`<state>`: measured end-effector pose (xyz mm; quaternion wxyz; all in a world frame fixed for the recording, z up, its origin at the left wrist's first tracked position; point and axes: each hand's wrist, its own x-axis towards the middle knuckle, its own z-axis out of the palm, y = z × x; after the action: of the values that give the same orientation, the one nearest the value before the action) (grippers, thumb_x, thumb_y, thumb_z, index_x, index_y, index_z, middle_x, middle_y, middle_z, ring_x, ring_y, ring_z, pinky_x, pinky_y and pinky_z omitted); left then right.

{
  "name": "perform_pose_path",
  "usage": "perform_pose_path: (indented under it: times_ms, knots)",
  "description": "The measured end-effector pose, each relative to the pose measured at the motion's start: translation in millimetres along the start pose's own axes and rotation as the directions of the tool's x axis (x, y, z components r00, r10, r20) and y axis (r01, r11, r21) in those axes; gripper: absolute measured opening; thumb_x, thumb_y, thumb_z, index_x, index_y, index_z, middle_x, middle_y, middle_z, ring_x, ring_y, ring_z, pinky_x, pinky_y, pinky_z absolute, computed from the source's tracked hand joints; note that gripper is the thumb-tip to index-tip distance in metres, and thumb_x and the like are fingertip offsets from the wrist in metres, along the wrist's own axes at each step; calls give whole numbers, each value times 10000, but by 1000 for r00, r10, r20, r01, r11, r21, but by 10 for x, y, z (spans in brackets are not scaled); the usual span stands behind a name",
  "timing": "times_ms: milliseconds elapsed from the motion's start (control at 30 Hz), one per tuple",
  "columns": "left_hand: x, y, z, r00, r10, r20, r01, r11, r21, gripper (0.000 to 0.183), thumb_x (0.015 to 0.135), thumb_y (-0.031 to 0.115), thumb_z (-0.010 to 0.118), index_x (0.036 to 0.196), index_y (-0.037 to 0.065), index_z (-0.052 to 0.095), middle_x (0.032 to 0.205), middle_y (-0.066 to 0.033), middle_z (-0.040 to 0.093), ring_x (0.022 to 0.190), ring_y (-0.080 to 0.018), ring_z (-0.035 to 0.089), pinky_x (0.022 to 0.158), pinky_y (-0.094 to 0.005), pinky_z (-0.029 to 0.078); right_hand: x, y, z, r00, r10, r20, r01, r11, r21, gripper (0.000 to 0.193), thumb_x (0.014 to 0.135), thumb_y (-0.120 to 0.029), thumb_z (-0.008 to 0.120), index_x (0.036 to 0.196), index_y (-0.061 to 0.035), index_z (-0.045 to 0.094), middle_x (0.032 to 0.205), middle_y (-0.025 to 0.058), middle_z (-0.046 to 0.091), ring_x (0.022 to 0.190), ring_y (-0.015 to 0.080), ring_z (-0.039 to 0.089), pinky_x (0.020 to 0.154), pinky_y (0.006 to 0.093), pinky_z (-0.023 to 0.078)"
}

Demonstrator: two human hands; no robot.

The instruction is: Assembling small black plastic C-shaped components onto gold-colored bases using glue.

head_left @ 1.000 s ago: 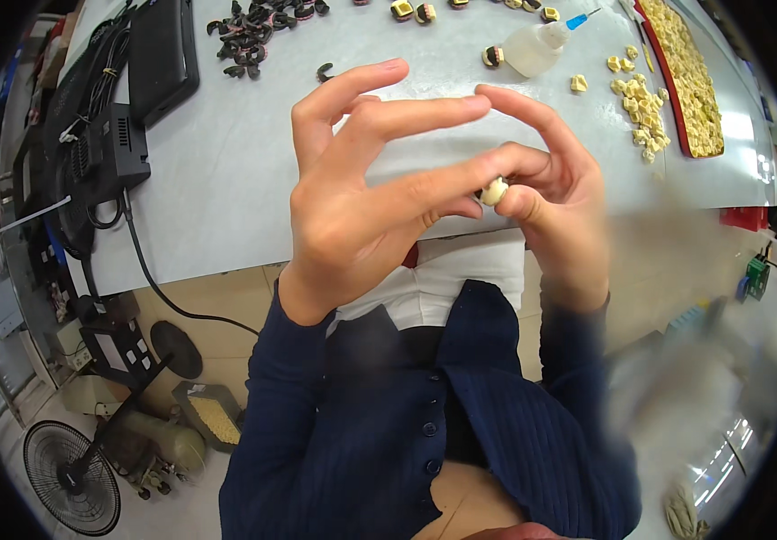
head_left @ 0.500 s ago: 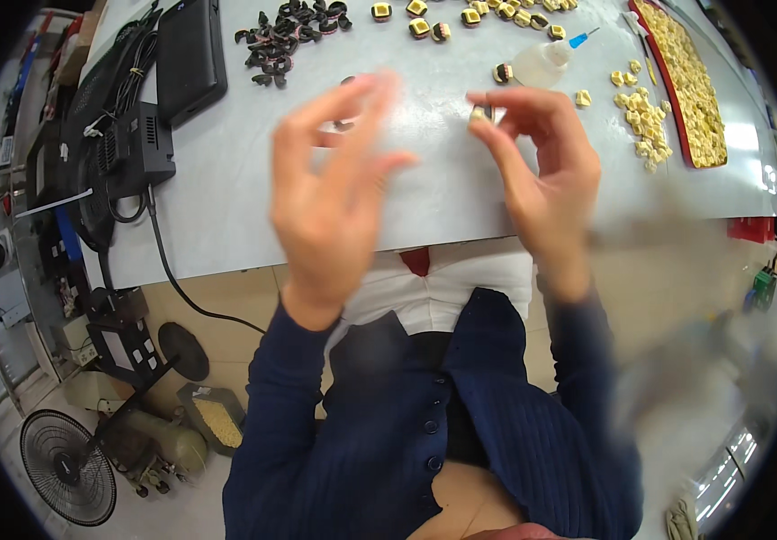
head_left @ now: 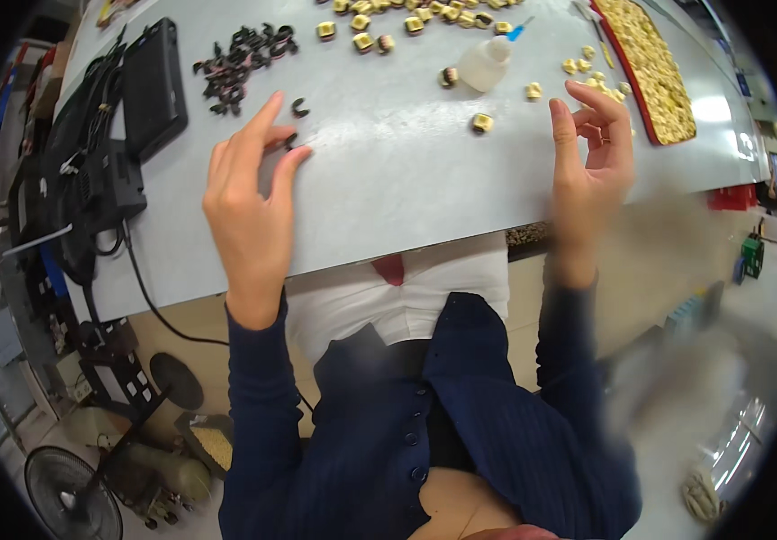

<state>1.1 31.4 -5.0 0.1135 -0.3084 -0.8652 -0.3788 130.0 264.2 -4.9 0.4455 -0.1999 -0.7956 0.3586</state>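
- The left hand (head_left: 249, 211) lies over the pale grey tabletop (head_left: 388, 180), fingers spread and holding nothing; its fingertips (head_left: 297, 157) touch a small black curved clip (head_left: 290, 141).
- A second black clip (head_left: 299, 108) sits just beyond those fingertips, before the heap of black clips (head_left: 243, 56).
- The right hand (head_left: 589, 162) hovers loosely open and empty.
- A small cream-and-brown square part (head_left: 483, 122) lies just left of its fingers, with a white squeeze bottle (head_left: 483, 65) beyond.

left hand (head_left: 249, 202) lies palm down on the grey table (head_left: 406, 180), fingers spread and extended, fingertips pointing away from the body. right hand (head_left: 591, 166) is raised at the table's near edge, open, fingers loosely curled, thumb upright. both forearms in dark blue sleeves extend from the torso toward the table.
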Motion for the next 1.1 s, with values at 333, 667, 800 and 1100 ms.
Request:
perform_pose_path:
  times_ms: [333, 667, 800, 1100]
  knots:
    - [-163, 177, 99, 998, 27, -56, -45, 934, -354, 517, 767, -70, 710, 1245, 21, 535, 989, -113, 691, 839, -186, 674, 779, -311, 552, 203, 188, -61, 970, -4, 244, 97, 923, -371, 195, 833, -85, 712, 1015, -31, 668, 895, 35, 657, 707, 94, 568, 660, 253, 468]
    - [-349, 414, 239, 995, 103, -2, -78, 742, -666, 471, 757, -104, 715, 1181, -51, 517, 975, -174, 693, 877, -230, 702, 798, -328, 568, -255, -208, -55, 975, 84, 206, -138, 955, 264, 259, 736, 152, 678, 970, 43, 670, 926, 133, 680, 787, 167, 659, 722, 253, 545]
    - [-365, 473, 302, 996, 84, -10, -65, 696, -715, 457, 761, -90, 721, 1169, -55, 517, 952, -174, 698, 873, -234, 706, 784, -316, 574, -474, -381, 105, 977, -108, 185, 56, 962, 267, 312, 696, 181, 688, 966, 24, 685, 910, 154, 679, 773, 196, 667, 663, 267, 556]
    - [-393, 502, 333, 995, 58, -82, -100, 614, -783, 436, 773, -68, 722, 1153, -58, 510, 941, -187, 699, 878, -228, 705, 791, -310, 574, -628, -552, 168, 978, -97, 186, 32, 945, 325, 305, 705, 176, 687, 961, 10, 695, 912, 172, 687, 749, 200, 681, 643, 257, 556]
